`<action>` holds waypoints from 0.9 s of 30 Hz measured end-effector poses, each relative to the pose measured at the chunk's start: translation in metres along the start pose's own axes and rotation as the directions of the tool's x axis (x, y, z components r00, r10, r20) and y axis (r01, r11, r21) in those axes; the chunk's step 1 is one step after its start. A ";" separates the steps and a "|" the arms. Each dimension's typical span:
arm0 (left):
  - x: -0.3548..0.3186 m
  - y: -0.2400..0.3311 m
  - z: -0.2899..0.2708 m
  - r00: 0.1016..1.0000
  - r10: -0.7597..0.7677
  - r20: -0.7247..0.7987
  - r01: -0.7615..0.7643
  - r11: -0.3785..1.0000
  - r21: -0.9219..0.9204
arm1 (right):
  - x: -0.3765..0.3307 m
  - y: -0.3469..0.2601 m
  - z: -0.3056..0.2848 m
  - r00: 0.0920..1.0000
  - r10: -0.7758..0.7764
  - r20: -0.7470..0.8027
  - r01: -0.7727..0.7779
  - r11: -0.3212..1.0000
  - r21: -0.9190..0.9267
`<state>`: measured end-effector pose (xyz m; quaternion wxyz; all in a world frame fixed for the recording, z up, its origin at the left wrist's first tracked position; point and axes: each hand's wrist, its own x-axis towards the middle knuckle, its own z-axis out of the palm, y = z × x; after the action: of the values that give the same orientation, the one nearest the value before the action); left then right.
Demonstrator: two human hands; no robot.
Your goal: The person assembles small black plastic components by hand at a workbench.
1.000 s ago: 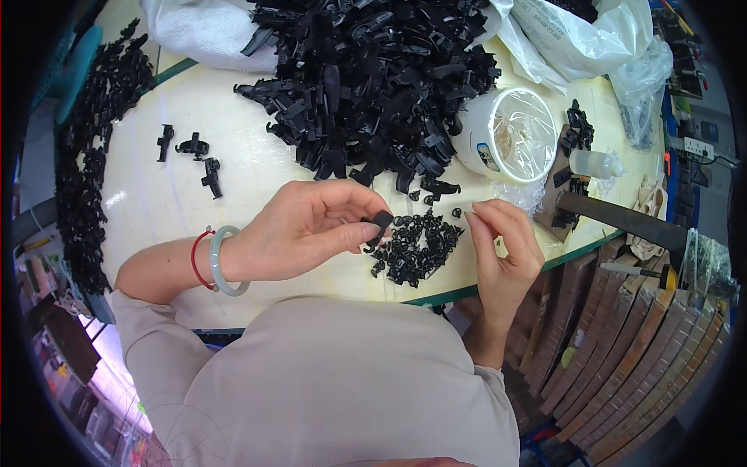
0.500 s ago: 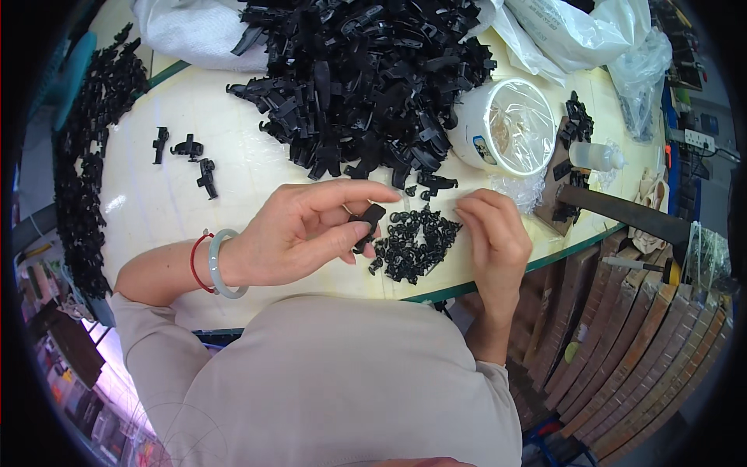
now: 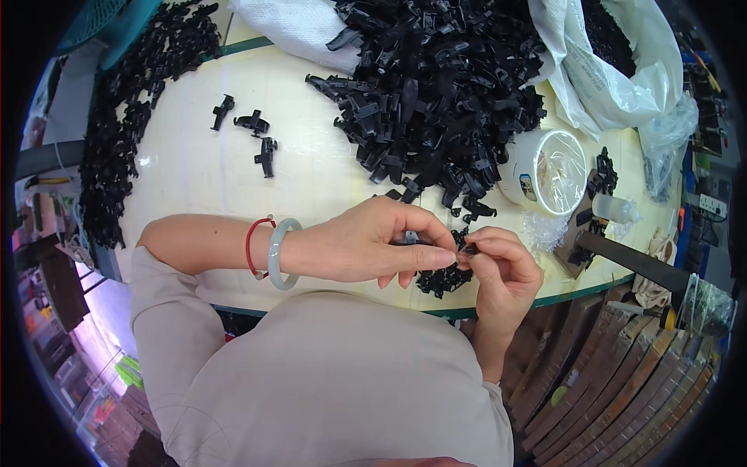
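My left hand [image 3: 358, 237], with a pale bangle and a red cord at its wrist, is closed on a black plastic part, now mostly hidden behind the fingers. Close against its fingertips, my right hand [image 3: 507, 276] pinches a small black piece [image 3: 471, 249]. The fingers of both hands meet over a heap of small black plastic pieces [image 3: 440, 282] near the table's front edge. Whether the small piece touches the larger part cannot be made out. Just beyond the hands lies a loose black part [image 3: 478, 208].
A large pile of black plastic parts [image 3: 436, 93] covers the back middle. Three parts, one a black clip [image 3: 266, 157], lie apart at left. More parts [image 3: 105, 171] line the left edge. At right stand a white tub [image 3: 529, 173], a small bottle [image 3: 615, 208] and a dark metal bar [image 3: 634, 258].
My right hand has moved in to my left and now pinches a small black piece. The left hand has turned, hiding its part. The whole view has shifted.
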<state>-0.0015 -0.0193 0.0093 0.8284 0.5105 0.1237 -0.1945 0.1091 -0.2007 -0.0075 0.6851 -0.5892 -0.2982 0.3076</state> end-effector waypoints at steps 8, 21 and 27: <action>0.001 0.000 -0.008 0.997 -0.076 0.004 0.076 0.991 -0.113 | 0.002 0.002 0.018 0.982 -0.185 -0.027 0.173 0.954 -0.243; -0.001 -0.003 -0.009 0.998 0.020 -0.057 -0.021 1.000 -0.018 | 0.003 -0.001 0.018 0.999 -0.046 0.023 0.049 0.985 -0.166; 0.002 -0.005 -0.013 0.995 -0.078 0.064 0.087 0.985 -0.150 | 0.008 -0.001 0.011 0.985 -0.041 0.166 0.086 0.959 -0.270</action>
<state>-0.0026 -0.0102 -0.0015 0.8596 0.4341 0.1353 -0.2332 0.1058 -0.1882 -0.0047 0.5797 -0.6429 -0.4105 0.2866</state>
